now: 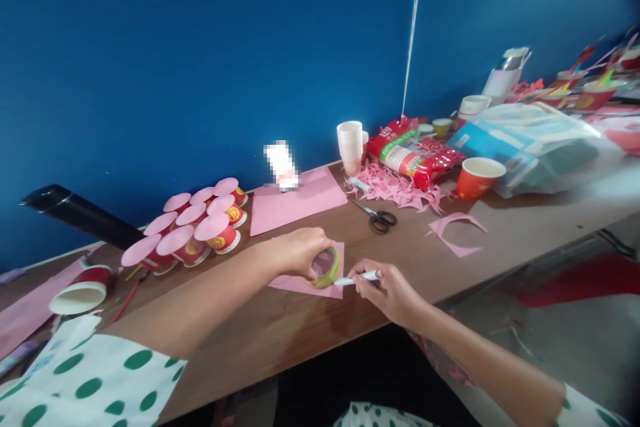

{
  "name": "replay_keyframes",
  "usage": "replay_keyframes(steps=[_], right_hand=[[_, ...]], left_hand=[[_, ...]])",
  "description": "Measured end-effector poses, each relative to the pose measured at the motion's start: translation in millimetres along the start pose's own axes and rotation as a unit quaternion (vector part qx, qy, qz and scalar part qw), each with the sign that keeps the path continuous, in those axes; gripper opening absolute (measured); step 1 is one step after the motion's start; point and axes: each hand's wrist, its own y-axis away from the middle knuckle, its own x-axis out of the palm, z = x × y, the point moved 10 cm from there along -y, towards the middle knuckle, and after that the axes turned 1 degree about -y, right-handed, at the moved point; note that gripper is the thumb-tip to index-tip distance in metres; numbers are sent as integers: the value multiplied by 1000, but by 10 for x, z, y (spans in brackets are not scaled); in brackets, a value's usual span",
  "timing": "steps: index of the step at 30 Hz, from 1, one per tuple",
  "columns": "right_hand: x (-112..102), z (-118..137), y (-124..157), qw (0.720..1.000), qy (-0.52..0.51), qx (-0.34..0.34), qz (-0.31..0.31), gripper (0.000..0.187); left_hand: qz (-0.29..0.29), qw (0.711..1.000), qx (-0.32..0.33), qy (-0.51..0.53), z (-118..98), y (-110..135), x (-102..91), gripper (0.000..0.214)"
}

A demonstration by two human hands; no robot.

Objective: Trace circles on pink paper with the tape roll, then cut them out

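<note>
My left hand (pixel 301 253) is closed around the far-left side of a yellowish roll of tape (pixel 331 271), which rests on a sheet of pink paper (pixel 295 284). Between the fingers of my right hand (pixel 387 288) is a white pen (pixel 369 275), its tip at the paper by the roll's right edge. Just beyond my hands lies a pair of scissors with black handles (pixel 383 221). To the right is a pink offcut with a round piece cut out (pixel 457 251).
Several red paper cups topped with pink discs (pixel 177 240) stand at the left. Pink sheets (pixel 300 203) lie by the blue wall. Pink scraps (pixel 400 193), a red packet (pixel 417 153), stacked white cups (pixel 351 143) and an orange-red cup (pixel 479 180) are at the right back.
</note>
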Motion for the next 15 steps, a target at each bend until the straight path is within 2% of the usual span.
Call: replay_keyframes(steps=[15], right_hand=[[-104,-152,-12,997,10,12,-70,18]], left_hand=[[-3,1000,0,22,0,-6,-4,54]])
